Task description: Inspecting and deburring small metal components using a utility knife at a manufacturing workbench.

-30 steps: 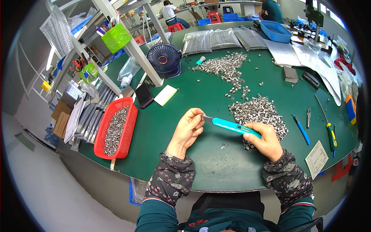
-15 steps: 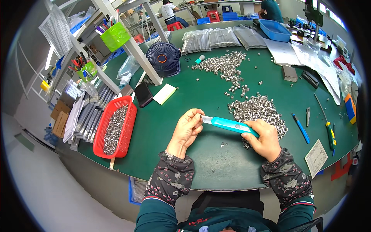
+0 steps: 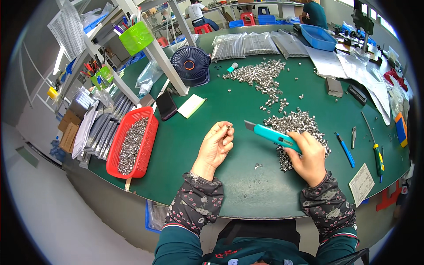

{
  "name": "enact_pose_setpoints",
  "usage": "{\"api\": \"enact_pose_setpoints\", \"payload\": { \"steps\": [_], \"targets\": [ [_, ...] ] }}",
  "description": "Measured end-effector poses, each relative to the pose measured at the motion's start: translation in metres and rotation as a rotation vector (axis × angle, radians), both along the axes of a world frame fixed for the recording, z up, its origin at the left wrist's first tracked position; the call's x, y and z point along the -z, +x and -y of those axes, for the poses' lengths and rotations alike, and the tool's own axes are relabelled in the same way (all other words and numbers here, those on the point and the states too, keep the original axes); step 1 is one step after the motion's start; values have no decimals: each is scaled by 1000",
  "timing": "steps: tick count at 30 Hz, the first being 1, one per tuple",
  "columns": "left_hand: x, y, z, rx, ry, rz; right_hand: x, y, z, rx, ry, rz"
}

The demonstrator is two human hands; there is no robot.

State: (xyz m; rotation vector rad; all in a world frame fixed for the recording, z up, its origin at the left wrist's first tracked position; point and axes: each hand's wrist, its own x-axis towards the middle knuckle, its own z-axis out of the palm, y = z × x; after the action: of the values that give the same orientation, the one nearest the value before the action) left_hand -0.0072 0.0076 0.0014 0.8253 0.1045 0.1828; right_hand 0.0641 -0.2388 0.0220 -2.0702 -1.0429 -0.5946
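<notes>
My left hand (image 3: 213, 148) pinches a small metal ring (image 3: 229, 127) between thumb and forefinger, its round opening showing. In my right hand (image 3: 308, 155) is a teal utility knife (image 3: 274, 135), gripped by its handle. Its short blade (image 3: 250, 125) is out and points left toward the ring, with a gap between them. Beside and behind the knife lies a pile of the same small metal rings (image 3: 302, 121). A second, wider scatter of rings (image 3: 260, 75) reaches farther back on the green table (image 3: 238, 194). Tiny bits (image 3: 257, 166) lie on the tabletop between my hands.
To the left, a red basket (image 3: 155, 126) holds many metal rings. A phone (image 3: 166, 106), a notepad (image 3: 191, 106) and a fan (image 3: 191, 65) stand behind it. At right lie a blue pen-like tool (image 3: 345, 150), a screwdriver (image 3: 378, 157) and a paper slip (image 3: 361, 184).
The knife has come away from my left hand, drawn back right and tilted, its blade now bare. The ring in my left fingers shows more plainly.
</notes>
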Motion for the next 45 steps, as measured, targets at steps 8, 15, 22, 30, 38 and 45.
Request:
{"api": "enact_pose_setpoints", "payload": {
  "steps": [8, 15, 22, 30, 38, 45],
  "targets": [
    [3, 1, 0, -17, 61, -10, 9, 3, 0, -148, 76, -484],
    [6, 2, 0, 25, 108, 20, 11, 4, 2, -264, 88, -719],
    [3, 1, 5, 6, 155, 23, 6, 2, 1, -273, 35, -795],
    [7, 0, 1, 36, 234, -34, 3, -7, 0, -93, -14, -124],
    [3, 2, 6, -37, 179, -6, 10, 0, -2, -130, 130, -177],
    [5, 3, 3, -103, 231, -2, 11, 4, 0, -210, 108, -466]
  ]
}}
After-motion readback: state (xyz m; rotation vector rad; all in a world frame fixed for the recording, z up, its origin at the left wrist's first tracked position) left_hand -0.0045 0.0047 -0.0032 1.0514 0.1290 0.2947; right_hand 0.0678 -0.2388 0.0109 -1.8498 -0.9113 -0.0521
